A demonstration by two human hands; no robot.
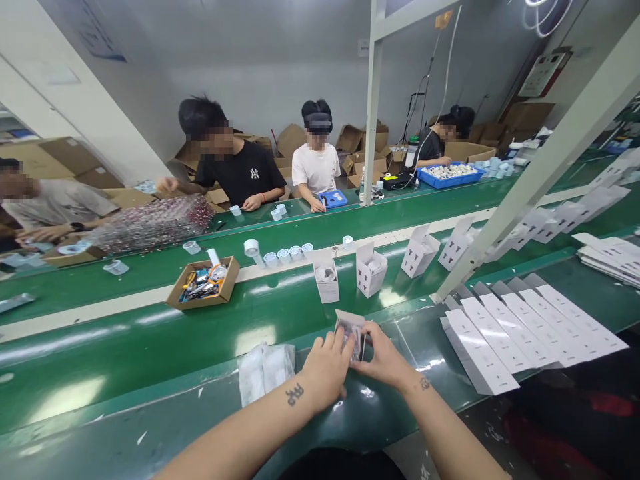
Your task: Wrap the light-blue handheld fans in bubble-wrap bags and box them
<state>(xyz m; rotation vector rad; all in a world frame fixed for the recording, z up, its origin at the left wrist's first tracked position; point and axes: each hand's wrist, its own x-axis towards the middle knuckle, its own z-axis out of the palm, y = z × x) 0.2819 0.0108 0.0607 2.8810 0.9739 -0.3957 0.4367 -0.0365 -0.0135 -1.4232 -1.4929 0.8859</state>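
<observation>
A small white cardboard box (351, 319), its top flap standing up, is between my hands above the near worktop. My right hand (384, 357) grips its right side, thumb below and fingers bent round the edge. My left hand (326, 365) lies over the left side and the opening, fingertips against a clear plastic-wrapped item (356, 340) inside. What exactly is in the wrap is hidden by the fingers. Left of my hands lie white plastic-wrapped packs (267, 371). On the right, flat white boxes (530, 333) overlap in a row.
Open white boxes (327, 281) stand in a line along the green conveyor (150, 340). A cardboard tray (204, 287) of small packets and several white round parts (283, 256) sit farther left. A metal post (500, 213) rises at right. Co-workers (240, 173) sit across the line.
</observation>
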